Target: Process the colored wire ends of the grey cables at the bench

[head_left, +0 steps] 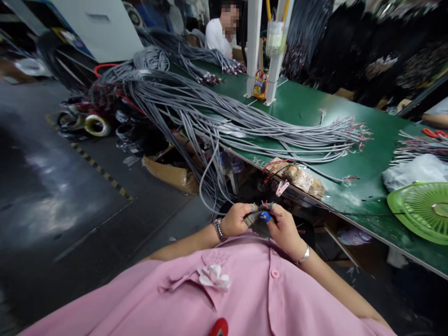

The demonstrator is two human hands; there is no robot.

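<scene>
My left hand (pixel 237 220) is closed on the end of a grey cable (pixel 206 186) in front of my chest. That cable loops up from beside the table edge. Close against it, my right hand (pixel 283 228) pinches the thin coloured wires (pixel 268 204) that fan out of the cable end. Grey coverings wrap several of my fingertips, and a blue one (pixel 265 216) is on my right thumb. A large bundle of grey cables (pixel 224 112) lies across the green table (pixel 301 107), their stripped ends pointing right.
A green basket (pixel 425 212) and a clear plastic bag (pixel 416 171) sit at the right. A taped package (pixel 303 179) and a pink clip (pixel 282 188) are at the near table edge. White posts (pixel 252 51) rise from the table. Behind it sits a person (pixel 220 35) in white.
</scene>
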